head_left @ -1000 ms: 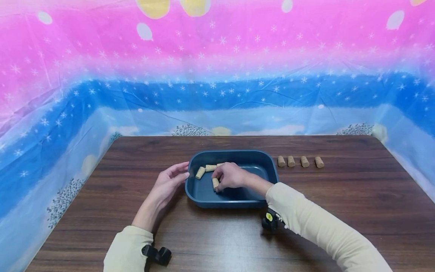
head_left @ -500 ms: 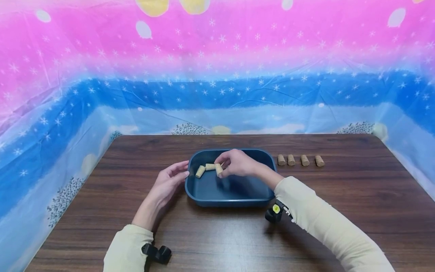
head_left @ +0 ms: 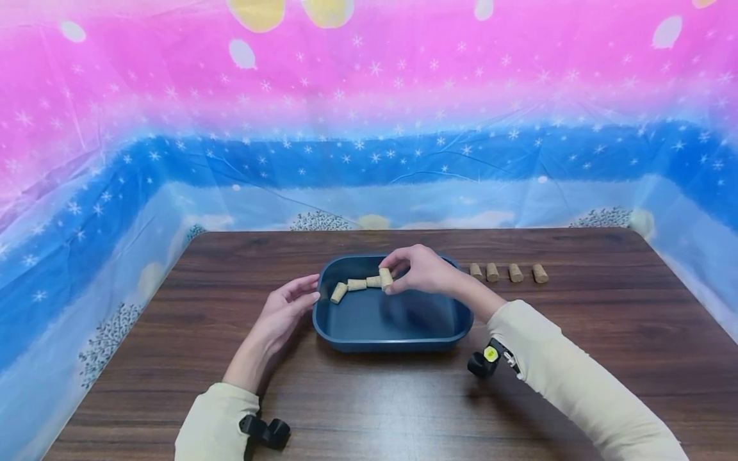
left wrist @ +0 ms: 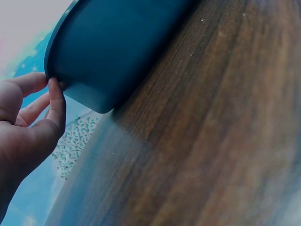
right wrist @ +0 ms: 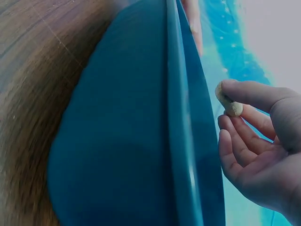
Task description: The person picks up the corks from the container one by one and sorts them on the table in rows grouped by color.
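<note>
The right hand (head_left: pixel 425 271) pinches a cork (head_left: pixel 385 278) between thumb and forefinger, over the tub (head_left: pixel 392 346); the left hand (head_left: pixel 284 315) pinches its rim. Left of the pinched cork lie three others (head_left: pixel 357 285); right, four more (head_left: pixel 516 273). The yellow label (head_left: pixel 491 354) is illegible.

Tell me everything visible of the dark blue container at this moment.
The dark blue container is oblong and open-topped, with rounded corners, smooth walls and a narrow rim; whether it is plastic or coated metal cannot be told. It stands upright on the wood-grain table. Three corks lie inside toward the far left. Fingertips of the left hand touch its left end. The right hand, holding another cork over it, hides part of the far rim.
</note>
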Demonstrator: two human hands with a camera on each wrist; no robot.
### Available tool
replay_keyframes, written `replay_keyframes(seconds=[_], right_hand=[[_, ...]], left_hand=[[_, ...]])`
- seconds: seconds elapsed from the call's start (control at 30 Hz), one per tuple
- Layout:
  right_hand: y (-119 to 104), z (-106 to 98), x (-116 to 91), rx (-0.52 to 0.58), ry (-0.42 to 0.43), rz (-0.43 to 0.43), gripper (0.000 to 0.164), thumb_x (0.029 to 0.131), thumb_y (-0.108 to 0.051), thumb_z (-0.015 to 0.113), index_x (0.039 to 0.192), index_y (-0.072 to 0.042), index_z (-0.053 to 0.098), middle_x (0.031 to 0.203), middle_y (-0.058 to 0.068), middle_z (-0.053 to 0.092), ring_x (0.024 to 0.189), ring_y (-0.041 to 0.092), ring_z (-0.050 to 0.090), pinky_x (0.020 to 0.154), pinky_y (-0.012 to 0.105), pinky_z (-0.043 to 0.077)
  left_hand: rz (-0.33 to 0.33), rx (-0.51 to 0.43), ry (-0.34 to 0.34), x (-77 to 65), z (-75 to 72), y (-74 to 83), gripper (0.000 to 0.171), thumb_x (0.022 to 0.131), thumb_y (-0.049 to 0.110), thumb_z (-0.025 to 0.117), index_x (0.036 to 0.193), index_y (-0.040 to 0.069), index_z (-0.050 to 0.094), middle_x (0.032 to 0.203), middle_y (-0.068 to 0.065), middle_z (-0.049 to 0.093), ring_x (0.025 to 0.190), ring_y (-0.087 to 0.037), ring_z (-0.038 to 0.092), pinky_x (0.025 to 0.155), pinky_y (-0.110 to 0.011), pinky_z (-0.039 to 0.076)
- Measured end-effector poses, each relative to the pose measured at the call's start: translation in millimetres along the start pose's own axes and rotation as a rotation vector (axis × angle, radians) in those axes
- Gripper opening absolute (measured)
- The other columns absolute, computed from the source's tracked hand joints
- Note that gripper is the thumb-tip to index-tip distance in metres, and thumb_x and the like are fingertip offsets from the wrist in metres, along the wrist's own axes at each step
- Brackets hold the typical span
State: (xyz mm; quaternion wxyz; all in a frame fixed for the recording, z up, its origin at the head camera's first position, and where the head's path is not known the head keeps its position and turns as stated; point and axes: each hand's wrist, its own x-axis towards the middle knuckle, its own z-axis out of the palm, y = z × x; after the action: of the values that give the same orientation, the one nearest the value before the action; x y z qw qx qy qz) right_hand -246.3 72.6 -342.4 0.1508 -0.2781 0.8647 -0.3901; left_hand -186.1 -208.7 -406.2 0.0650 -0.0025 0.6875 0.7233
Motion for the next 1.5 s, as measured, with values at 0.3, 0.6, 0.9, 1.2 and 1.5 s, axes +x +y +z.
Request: replay_keyframes(seconds=[0.3, 0.6, 0.9, 1.2, 1.5], right_hand=[[13, -14, -18, 0.001, 0.068, 0.052, 0.041, 0.082, -0.015, 0.078, 0.120, -0.007, 0.066, 0.110, 0.005, 0.066, 0.106, 0.024, 0.059, 0.085, 0.041, 0.050], [28, -32, -38, -0.014, 0.093, 0.034, 0.044, 0.083, -0.015, 0.077, 0.123, -0.003, 0.064, 0.111, 0.009, 0.067, 0.105, 0.027, 0.059, 0.082, 0.041, 0.051], [49, -52, -56, -0.015, 0.133, 0.052, 0.046, 0.083, -0.020, 0.078, 0.123, -0.004, 0.064, 0.110, 0.010, 0.067, 0.107, 0.029, 0.059, 0.083, 0.043, 0.051], [70, -61, -73, 0.012, 0.181, 0.122, 0.043, 0.083, -0.018, 0.077, 0.121, -0.004, 0.065, 0.103, 0.007, 0.066, 0.096, 0.025, 0.057, 0.077, 0.036, 0.048], [92, -60, -88, 0.102, 0.201, 0.122, 0.049, 0.082, -0.020, 0.078, 0.123, 0.002, 0.063, 0.098, 0.009, 0.066, 0.091, 0.022, 0.059, 0.075, 0.032, 0.051]], left_hand=[[-0.006, 0.003, 0.000, -0.5, 0.7, 0.9, 0.045, 0.097, 0.004, 0.056, 0.140, -0.005, 0.044, 0.135, -0.020, 0.046, 0.111, -0.017, 0.054, 0.092, -0.023, 0.047], [-0.014, 0.005, -0.001, -1.0, 1.0, 0.6, 0.047, 0.097, 0.005, 0.057, 0.140, -0.005, 0.043, 0.135, -0.021, 0.046, 0.113, -0.019, 0.054, 0.093, -0.023, 0.047], [-0.008, -0.006, 0.000, -0.9, 1.5, 0.7, 0.047, 0.097, 0.003, 0.057, 0.140, -0.006, 0.043, 0.135, -0.021, 0.046, 0.113, -0.019, 0.054, 0.093, -0.023, 0.047], [-0.008, -0.001, 0.001, -0.7, 1.0, 0.3, 0.047, 0.097, 0.004, 0.057, 0.140, -0.006, 0.043, 0.135, -0.020, 0.046, 0.113, -0.017, 0.055, 0.094, -0.023, 0.046], [-0.006, 0.001, -0.005, -1.1, 0.5, -0.5, 0.047, 0.097, 0.005, 0.057, 0.140, -0.006, 0.042, 0.134, -0.021, 0.046, 0.112, -0.016, 0.055, 0.094, -0.022, 0.046]])
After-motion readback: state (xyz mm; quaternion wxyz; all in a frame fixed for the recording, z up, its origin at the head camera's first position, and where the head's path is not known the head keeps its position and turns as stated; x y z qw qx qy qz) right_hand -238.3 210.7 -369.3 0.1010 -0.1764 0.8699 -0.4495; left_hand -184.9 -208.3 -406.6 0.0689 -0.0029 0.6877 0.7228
